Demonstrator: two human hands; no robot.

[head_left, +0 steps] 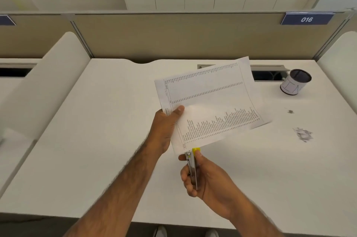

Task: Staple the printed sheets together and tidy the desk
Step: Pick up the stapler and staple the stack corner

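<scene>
fingers [190, 182] of right hand [208, 178] wrapped a yellow-tipped stapler [192, 167] at the printed sheets' [210, 101] corner; left hand [166, 126] pinched their edge above the counter [96, 121].

Quick count: one stapler [191, 167], yellow-tipped. One pen cup [294, 82] at the back right of the one white desk [96, 140]. The printed sheets [208, 101] look like two, maybe more, since the edges overlap and blur together. One crumpled paper scrap [303, 134], one small dark speck [290, 111]. Two blue number plates on the partition, one reading 016 [307, 19], the other [6, 20] cut off. Two hands, left [166, 128] and right [204, 177].
</scene>
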